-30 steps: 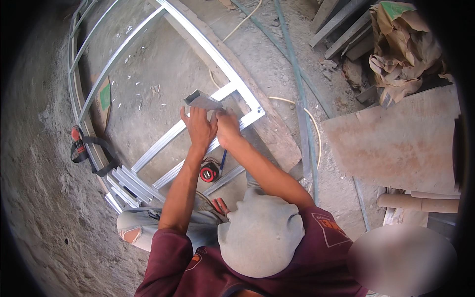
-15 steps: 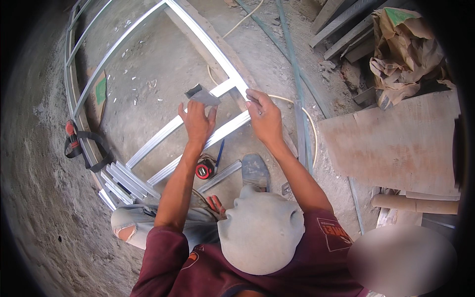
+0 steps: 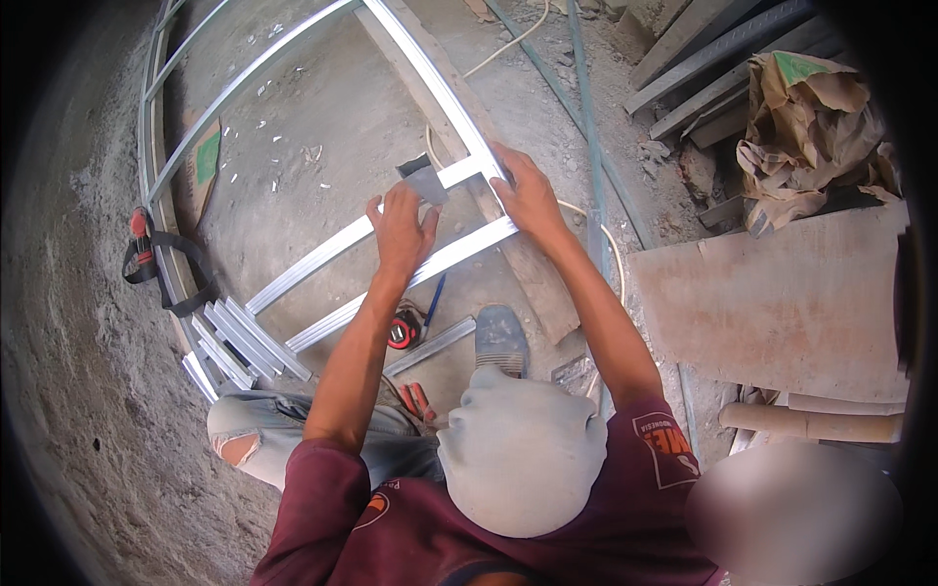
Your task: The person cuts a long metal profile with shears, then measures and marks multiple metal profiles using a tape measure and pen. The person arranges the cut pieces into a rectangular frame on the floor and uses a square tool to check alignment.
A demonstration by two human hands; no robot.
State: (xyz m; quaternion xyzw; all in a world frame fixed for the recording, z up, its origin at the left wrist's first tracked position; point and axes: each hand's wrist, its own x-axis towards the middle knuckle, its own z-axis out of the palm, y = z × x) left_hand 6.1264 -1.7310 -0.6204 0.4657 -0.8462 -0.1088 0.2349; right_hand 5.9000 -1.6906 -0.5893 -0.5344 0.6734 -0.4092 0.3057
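A silver metal-channel frame [image 3: 437, 90] lies on the floor before me, with a long right-hand rail and several crosspieces. My left hand [image 3: 402, 232] is closed on a small, bent, dark grey metal piece [image 3: 424, 182], held over a crosspiece near its right end. At the joint of the crosspiece and the right rail, my right hand [image 3: 531, 194] grips the rail, fingers along its outer side and thumb toward the inner side. The fingers partly hide the rail there. Below my left forearm lie a red-and-black tape measure [image 3: 403, 330] and a blue pen [image 3: 434, 304].
Loose metal channels [image 3: 246, 337] and a black strap with a red-handled tool [image 3: 143, 244] lie left. Red-handled pliers [image 3: 417, 398] are beside my knee. A pale cable [image 3: 614, 252], a board [image 3: 772, 308], crumpled brown paper [image 3: 806, 132] and stacked lumber [image 3: 699, 63] are right.
The view has shifted slightly, so the frame sits farther right. My right hand has moved from the top of the joint to the rail's outer side. My left hand still holds the grey piece.
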